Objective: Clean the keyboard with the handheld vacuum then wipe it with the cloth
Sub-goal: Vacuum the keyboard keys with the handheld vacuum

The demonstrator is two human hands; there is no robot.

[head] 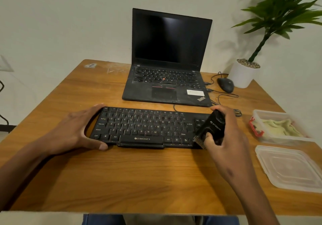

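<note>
While the keyboard (148,128) lay flat at frame centre on the bench (122,176), rigid and light enough to slide, the left hand (76,128) braced its left end, fingers straight. The right hand (226,137) gripped the compact, hard-shelled handheld vacuum (211,128) around its body. The soft cloth (280,127) lay in a container (257,114) at right.

Looked like a home office setup: wooden desk (139,181) against a plain wall, open laptop (167,64), wired mouse (225,84), and a potted plant (247,71) in the corner.
</note>
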